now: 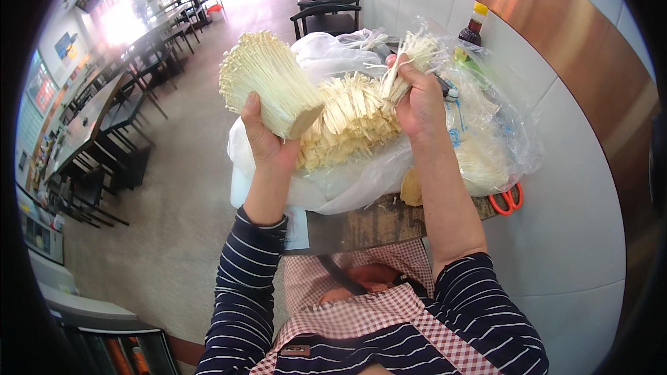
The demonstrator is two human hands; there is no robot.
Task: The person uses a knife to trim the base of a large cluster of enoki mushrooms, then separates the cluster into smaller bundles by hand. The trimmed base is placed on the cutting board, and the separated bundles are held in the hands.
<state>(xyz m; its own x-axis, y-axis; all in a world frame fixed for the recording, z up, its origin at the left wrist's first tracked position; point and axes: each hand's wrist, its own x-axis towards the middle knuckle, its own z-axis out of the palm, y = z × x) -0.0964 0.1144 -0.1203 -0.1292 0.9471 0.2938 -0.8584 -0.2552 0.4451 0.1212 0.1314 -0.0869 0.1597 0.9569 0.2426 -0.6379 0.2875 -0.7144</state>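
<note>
My left hand grips a large bundle of enoki mushrooms, its caps tilted up to the left and its cut root end towards the right. In my right hand is a smaller, looser tuft of enoki strands, held up near the back of the table. Between and below my hands lies a pile of torn enoki pieces on a white plastic bag. A clear plastic bag with pale enoki inside rests to the right of my right forearm.
Orange-handled scissors lie at the right edge of the wooden table. A yellow-capped bottle of dark liquid stands by the tiled wall. A yellowish piece sits near my right forearm. A black chair stands behind the table.
</note>
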